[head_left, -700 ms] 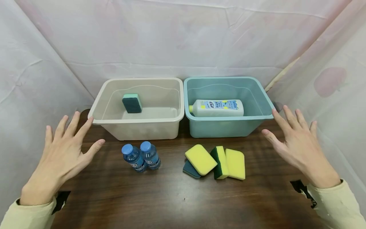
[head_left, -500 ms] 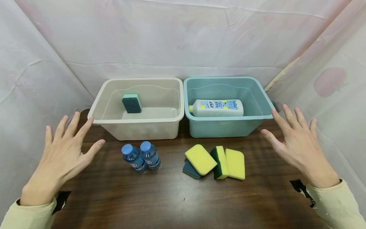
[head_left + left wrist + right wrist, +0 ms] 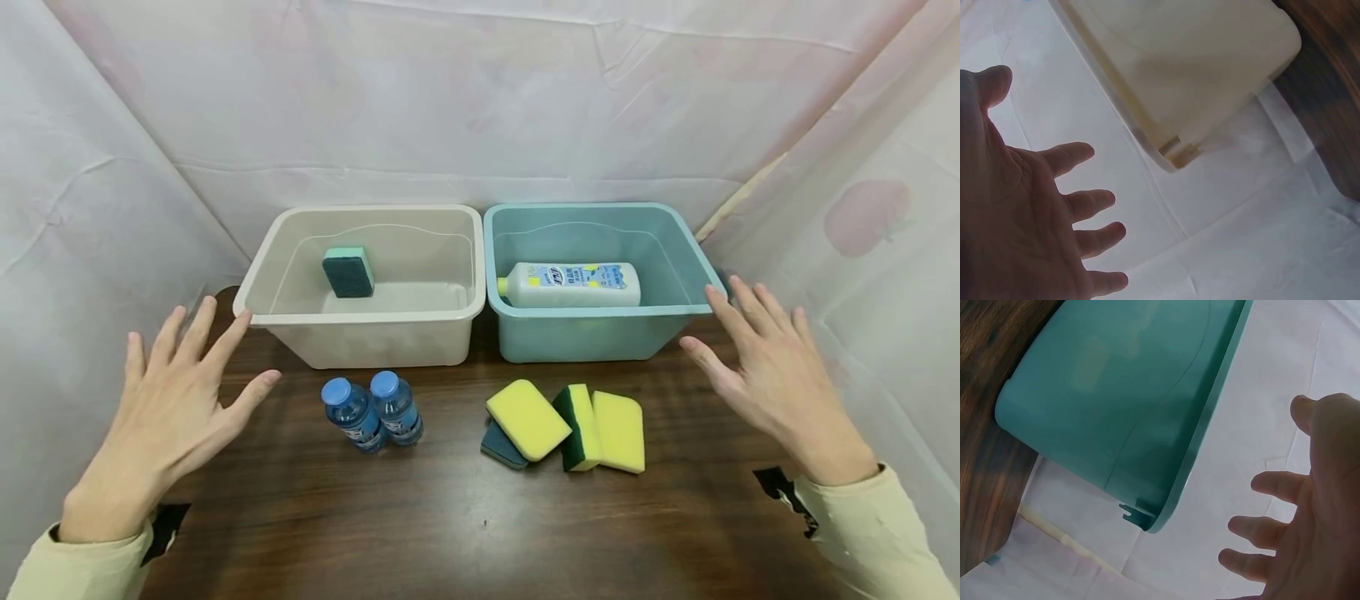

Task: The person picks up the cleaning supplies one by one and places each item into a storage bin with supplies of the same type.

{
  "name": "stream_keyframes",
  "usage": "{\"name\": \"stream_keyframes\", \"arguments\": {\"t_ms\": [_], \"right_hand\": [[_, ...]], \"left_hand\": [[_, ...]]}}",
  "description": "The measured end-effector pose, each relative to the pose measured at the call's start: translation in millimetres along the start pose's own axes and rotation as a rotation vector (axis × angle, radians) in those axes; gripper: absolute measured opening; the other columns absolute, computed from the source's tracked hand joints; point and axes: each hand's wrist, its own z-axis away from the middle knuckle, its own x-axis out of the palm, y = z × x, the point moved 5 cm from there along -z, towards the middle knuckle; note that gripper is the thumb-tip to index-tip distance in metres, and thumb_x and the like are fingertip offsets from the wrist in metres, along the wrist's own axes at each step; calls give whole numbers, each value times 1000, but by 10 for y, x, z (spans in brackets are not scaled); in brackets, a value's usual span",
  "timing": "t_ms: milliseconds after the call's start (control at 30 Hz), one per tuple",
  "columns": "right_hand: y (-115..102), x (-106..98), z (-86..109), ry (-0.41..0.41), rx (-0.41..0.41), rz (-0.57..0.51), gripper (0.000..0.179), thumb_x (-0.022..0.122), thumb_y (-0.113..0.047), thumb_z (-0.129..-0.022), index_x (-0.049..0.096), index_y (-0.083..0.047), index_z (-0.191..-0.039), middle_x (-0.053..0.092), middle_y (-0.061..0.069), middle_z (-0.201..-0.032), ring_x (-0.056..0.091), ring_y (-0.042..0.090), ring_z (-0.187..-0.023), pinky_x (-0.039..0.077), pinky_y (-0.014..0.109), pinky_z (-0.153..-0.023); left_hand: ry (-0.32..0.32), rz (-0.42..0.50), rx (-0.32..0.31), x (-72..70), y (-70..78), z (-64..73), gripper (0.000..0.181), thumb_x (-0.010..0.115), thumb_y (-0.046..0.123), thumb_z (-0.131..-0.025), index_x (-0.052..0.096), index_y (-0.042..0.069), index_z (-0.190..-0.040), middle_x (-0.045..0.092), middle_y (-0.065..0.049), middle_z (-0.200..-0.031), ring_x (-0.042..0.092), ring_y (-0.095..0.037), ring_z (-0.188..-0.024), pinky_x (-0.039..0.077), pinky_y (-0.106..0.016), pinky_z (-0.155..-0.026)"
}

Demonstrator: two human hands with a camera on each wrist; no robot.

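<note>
"Currently, which step?"
"I judge a pause: left hand [image 3: 168,408], right hand [image 3: 772,387] spread, empty, beside far-left cream bin [image 3: 382,342], far-right blue bin [image 3: 577,337]. Grasping near bottles [image 3: 398,410] or sponges [image 3: 528,421] calls for reaching inward."

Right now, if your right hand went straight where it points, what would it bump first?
Probably the teal tub, on its right side; depth is unclear, so the right hand might pass above.

The left grip [image 3: 168,408] and right grip [image 3: 776,379] both hover palm-down, fingers [image 3: 197,330] spread apart.
</note>
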Motion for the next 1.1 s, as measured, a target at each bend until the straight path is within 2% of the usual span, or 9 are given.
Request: {"name": "stream_keyframes", "arguments": {"t_ms": [200, 333, 500, 667, 833, 1100], "right_hand": [[0, 11, -12, 47, -7, -35, 76, 60, -51, -105, 35, -16, -168, 29, 22, -174, 22, 48, -162, 5, 70, -130], [-10, 15, -34, 115, -38, -63, 74, 66, -47, -103, 42, -13, -164, 36, 23, -171, 32, 49, -157, 18, 69, -128], [-4, 47, -57, 188, -68, -110, 70, 71, -40, -101, 48, -10, -160, 38, 23, -170, 39, 55, -150, 31, 73, -119], [14, 88, -85, 242, -83, -168, 68, 75, -35, -98, 53, -7, -156, 43, 24, -166, 43, 57, -146, 34, 73, -116], [54, 137, -114, 268, -75, -207, 66, 79, -30, -95, 57, -6, -153, 48, 24, -163, 45, 55, -145, 35, 71, -117], [77, 213, -134, 277, -53, -247, 63, 79, -28, -96, 59, -8, -152, 51, 25, -160, 45, 52, -147, 34, 70, -118]], "left_hand": [[18, 1, 11, 3, 30, 4, 84, 55, 62, -102, 28, 21, -170, 10, -17, -180, 4, -49, -165, -12, -75, -124], [32, 13, 16, -1, 52, 9, 84, 57, 62, -101, 31, 20, -169, 14, -20, -179, 8, -50, -164, -7, -75, -125], [61, 26, 36, 7, 86, 21, 83, 59, 60, -100, 35, 18, -168, 20, -22, -177, 16, -51, -162, 0, -74, -127], [117, 67, 76, 3, 136, 44, 82, 67, 56, -97, 42, 17, -165, 27, -22, -175, 26, -49, -159, 13, -73, -127], [180, 113, 121, 17, 196, 61, 82, 75, 52, -92, 48, 17, -161, 37, -23, -170, 38, -51, -150, 31, -75, -112], [210, 171, 119, 86, 246, 116, 81, 79, 47, -90, 49, 21, -161, 43, -18, -168, 44, -50, -146, 37, -74, -103]]}}
